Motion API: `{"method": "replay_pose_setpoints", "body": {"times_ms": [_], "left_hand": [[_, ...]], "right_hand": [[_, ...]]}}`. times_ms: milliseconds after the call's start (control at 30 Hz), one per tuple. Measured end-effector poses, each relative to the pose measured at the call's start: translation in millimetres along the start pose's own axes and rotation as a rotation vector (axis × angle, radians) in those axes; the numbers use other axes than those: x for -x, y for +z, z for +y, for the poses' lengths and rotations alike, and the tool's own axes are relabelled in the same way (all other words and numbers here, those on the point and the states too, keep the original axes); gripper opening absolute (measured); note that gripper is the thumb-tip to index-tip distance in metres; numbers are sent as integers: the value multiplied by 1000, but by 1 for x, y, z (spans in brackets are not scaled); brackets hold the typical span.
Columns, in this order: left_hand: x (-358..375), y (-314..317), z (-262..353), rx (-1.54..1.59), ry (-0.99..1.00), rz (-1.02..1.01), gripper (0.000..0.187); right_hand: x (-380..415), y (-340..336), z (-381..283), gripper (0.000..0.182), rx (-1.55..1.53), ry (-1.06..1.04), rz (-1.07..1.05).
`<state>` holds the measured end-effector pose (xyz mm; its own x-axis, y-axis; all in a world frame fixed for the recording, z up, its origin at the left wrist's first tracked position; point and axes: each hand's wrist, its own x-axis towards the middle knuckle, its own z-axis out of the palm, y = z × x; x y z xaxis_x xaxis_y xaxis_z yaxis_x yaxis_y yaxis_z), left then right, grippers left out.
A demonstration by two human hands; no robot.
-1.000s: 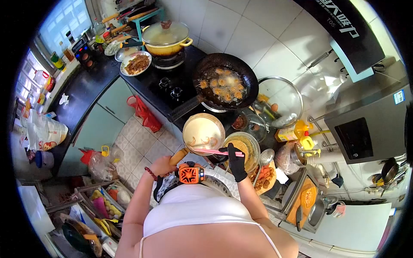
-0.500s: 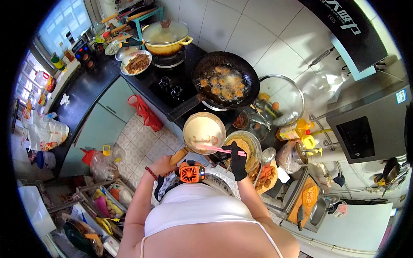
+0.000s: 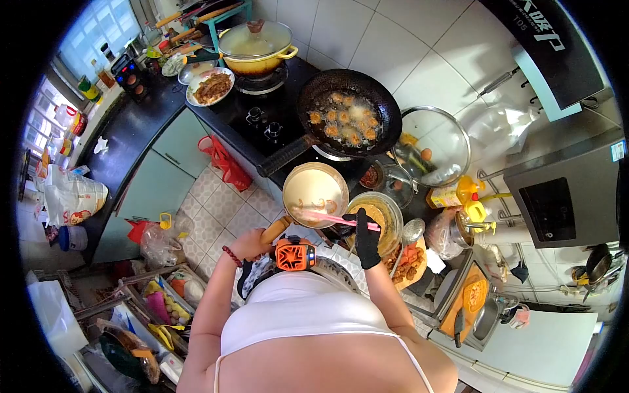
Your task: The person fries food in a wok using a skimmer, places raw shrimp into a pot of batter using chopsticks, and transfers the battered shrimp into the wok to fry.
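My left hand, with a beaded bracelet at the wrist, is closed round the wooden handle of a pan of pale batter. Pink chopsticks are held in my right hand, which wears a black glove. Their tips reach into the batter near a few small pieces by the pan's lower edge. Just right of the pan, partly behind the glove, is a glass bowl of brownish mixture. Several browned pieces bubble in oil in a black wok beyond the pan.
A lidded yellow pot and a plate of browned food stand at the back left. On the right are a glass lid, an oil bottle, a ladle and a cutting board. A red bag hangs by the cabinet.
The view has shifted slightly. Both hands keep their holds, and the chopstick tips remain in the pan's lower part.
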<state>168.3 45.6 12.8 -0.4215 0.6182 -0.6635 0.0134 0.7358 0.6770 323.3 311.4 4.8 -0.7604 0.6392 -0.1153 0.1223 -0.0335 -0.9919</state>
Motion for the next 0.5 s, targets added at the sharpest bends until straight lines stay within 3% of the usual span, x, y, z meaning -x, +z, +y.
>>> {"method": "replay_pose_setpoints", "body": {"times_ms": [500], "left_hand": [[-3, -3, 0, 23, -27, -13, 24]], "right_hand": [[-1, 2, -11, 40, -104, 4, 44]]}}
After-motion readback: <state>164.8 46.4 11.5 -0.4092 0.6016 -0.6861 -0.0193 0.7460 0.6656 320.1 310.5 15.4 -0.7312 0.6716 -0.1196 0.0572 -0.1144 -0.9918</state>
